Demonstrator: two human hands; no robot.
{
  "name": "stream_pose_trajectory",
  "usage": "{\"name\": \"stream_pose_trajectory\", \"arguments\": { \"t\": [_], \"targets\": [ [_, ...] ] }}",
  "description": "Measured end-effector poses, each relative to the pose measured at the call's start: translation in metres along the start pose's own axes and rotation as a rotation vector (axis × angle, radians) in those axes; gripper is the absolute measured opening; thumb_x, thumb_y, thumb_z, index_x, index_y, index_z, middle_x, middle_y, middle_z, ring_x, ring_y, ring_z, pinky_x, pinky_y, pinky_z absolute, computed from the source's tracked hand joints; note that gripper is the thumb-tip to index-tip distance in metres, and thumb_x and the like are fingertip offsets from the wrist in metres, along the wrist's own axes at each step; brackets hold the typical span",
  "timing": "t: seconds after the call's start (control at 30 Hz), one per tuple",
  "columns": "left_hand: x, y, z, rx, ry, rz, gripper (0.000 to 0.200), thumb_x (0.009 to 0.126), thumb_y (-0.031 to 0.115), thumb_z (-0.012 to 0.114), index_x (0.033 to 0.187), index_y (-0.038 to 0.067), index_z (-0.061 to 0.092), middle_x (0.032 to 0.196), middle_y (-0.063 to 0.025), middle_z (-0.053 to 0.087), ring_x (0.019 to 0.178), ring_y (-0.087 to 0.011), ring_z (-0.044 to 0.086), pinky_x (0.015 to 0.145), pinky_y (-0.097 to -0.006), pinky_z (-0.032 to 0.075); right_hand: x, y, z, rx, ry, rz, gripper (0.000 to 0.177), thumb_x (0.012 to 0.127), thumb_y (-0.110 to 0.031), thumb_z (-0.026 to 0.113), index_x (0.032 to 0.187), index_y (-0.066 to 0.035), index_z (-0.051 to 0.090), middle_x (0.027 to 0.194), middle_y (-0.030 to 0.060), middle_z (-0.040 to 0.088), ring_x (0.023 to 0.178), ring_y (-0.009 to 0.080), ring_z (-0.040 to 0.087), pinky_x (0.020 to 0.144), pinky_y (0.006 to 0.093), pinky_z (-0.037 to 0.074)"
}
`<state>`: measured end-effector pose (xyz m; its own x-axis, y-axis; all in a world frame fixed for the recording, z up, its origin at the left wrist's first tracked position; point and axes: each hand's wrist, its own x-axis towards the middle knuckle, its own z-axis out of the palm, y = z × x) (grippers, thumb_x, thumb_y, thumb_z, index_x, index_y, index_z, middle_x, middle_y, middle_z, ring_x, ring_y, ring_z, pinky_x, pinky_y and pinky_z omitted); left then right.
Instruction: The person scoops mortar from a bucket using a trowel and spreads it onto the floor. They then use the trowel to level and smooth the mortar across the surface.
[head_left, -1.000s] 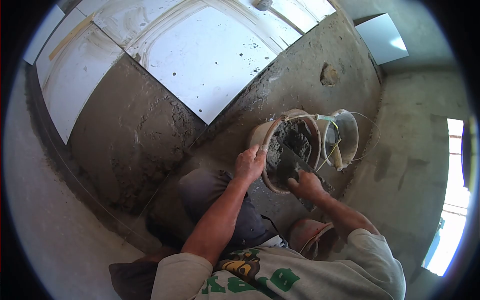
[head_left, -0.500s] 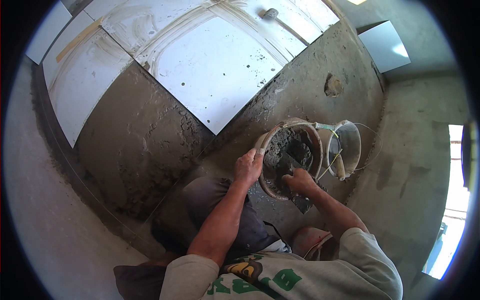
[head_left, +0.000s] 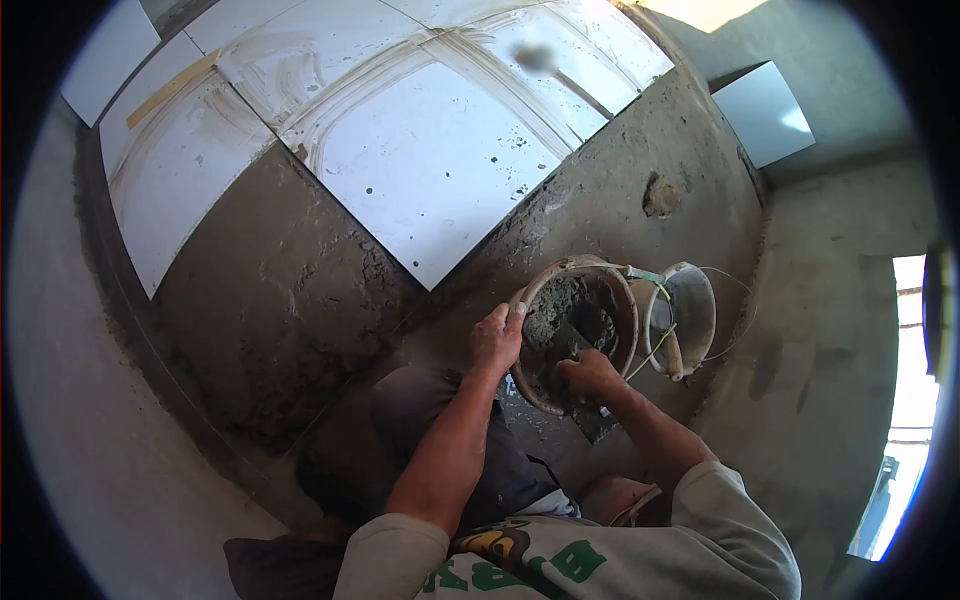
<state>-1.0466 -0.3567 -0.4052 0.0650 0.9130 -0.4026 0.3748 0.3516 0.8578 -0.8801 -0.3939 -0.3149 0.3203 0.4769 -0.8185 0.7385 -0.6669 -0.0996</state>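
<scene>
A round bucket [head_left: 632, 335] of wet grey mortar [head_left: 560, 300] stands on the floor in front of me. My left hand [head_left: 496, 338] is closed on its near-left rim, thumb along the top edge. In my right hand [head_left: 590, 374], the fingers are wrapped round the handle of a trowel [head_left: 597, 426]. Its flat, mortar-smeared blade lies across the bucket opening, one end down by the mortar and the other jutting over the near rim. The handle is mostly hidden by my fingers.
A smaller pail [head_left: 700, 310] with a wire handle stands right of the bucket. Large white tiles [head_left: 420, 170], streaked with mortar, cover the floor ahead, with a mallet [head_left: 533, 57] on them. A loose tile [head_left: 765, 115] leans on the wall. Strings cross the mortar bed [head_left: 270, 290] at left.
My right hand and the trowel have shifted slightly toward me and left over the bucket. My left hand stays on the rim. The whole view has tilted a little.
</scene>
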Motion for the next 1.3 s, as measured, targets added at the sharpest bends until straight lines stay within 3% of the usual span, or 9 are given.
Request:
{"name": "stream_pose_trajectory", "arguments": {
  "t": [0.13,0.23,0.4,0.5,0.6,0.83,1.0,1.23,1.3],
  "targets": [
    [-0.008,0.006,-0.006,-0.006,-0.1,0.029,0.043,0.094,0.045,0.047,0.087,0.004,0.058,0.089,-0.0257,0.064,0.088,-0.0475,0.059,0.078,-0.0532,0.045,0.006,0.019,0.005,0.045,0.003,-0.013,0.037,0.081,-0.03,0.061,0.085,0.007,0.065,0.066,0.0161,0.064,0.057,0.0251,0.064,0.057,0.0384,0.051],
    [-0.018,0.008,-0.008,-0.001,-0.18,0.072,0.041,0.094,0.044,0.049,0.088,0.004,0.059,0.088,-0.0257,0.064,0.088,-0.0475,0.059,0.077,-0.0527,0.045,-0.008,0.031,0.007,0.036,0.072,-0.114,0.044,0.08,-0.036,0.057,0.082,0.007,0.066,0.068,0.0193,0.066,0.066,0.0301,0.069,0.067,0.0404,0.054],
    [-0.035,0.003,0.001,0.008,-0.207,0.304,0.041,0.093,0.043,0.05,0.093,0.004,0.062,0.084,-0.025,0.064,0.088,-0.047,0.059,0.076,-0.0513,0.047,-0.039,0.057,0.009,0.196,0.034,-0.074,0.041,0.08,-0.035,0.059,0.083,0.006,0.065,0.066,0.0158,0.065,0.06,0.0248,0.066,0.062,0.0383,0.053],
    [-0.053,0.018,-0.006,-0.023,-0.5,0.238,0.04,0.094,0.041,0.051,0.096,0.003,0.063,0.079,-0.0204,0.066,0.077,-0.039,0.066,0.071,-0.046,0.05,-0.056,0.079,0.018,0.377,0.039,-0.087,0.038,0.082,-0.033,0.06,0.085,0.005,0.064,0.066,0.0117,0.063,0.056,0.0202,0.063,0.057,0.0356,0.051],
    [-0.062,0.026,-0.008,-0.17,-0.705,0.122,0.037,0.096,0.037,0.052,0.092,0.002,0.063,0.072,-0.0102,0.065,0.052,-0.017,0.064,0.059,-0.034,0.051,-0.065,0.09,0.022,0.544,0.06,-0.109,0.032,0.084,-0.029,0.06,0.085,0.003,0.062,0.063,0.0063,0.059,0.051,0.0152,0.057,0.05,0.0315,0.046],
    [-0.069,0.027,-0.003,-0.117,-0.783,0.125,0.039,0.096,0.04,0.052,0.097,0.003,0.064,0.072,-0.0103,0.066,0.054,-0.0181,0.063,0.059,-0.0345,0.05,-0.082,0.1,0.019,0.667,0.038,-0.086,0.029,0.085,-0.027,0.06,0.087,0.002,0.062,0.06,0.0025,0.056,0.047,0.0112,0.052,0.045,0.0277,0.041],
    [-0.07,0.032,0.0,-0.026,-0.713,0.176,0.063,0.096,0.059,0.036,0.093,0.003,0.064,0.068,-0.0094,0.063,0.059,-0.0177,0.063,0.064,-0.0339,0.049,-0.088,0.108,0.017,0.724,0.034,-0.07,0.03,0.086,-0.029,0.06,0.086,0.001,0.062,0.061,0.0034,0.056,0.047,0.0119,0.053,0.044,0.0279,0.041],
    [-0.067,0.029,-0.001,-0.022,-0.645,0.087,0.073,0.093,0.067,0.033,0.087,0.002,0.066,0.064,-0.0115,0.062,0.06,-0.0197,0.065,0.065,-0.0368,0.05,-0.079,0.128,0.036,0.899,0.053,-0.169,0.025,0.086,-0.027,0.06,0.085,-0.002,0.059,0.059,0.0035,0.056,0.044,0.0126,0.051,0.043,0.0274,0.04],
    [-0.067,0.028,-0.007,-0.012,-0.583,0.133,0.073,0.095,0.064,0.024,0.084,0.005,0.067,0.068,-0.0161,0.064,0.073,-0.0384,0.064,0.072,-0.0465,0.048,-0.09,0.119,0.032,0.893,0.041,-0.162,0.024,0.086,-0.026,0.06,0.085,-0.002,0.059,0.059,0.0032,0.056,0.044,0.0123,0.05,0.043,0.027,0.04]
  ]
}}
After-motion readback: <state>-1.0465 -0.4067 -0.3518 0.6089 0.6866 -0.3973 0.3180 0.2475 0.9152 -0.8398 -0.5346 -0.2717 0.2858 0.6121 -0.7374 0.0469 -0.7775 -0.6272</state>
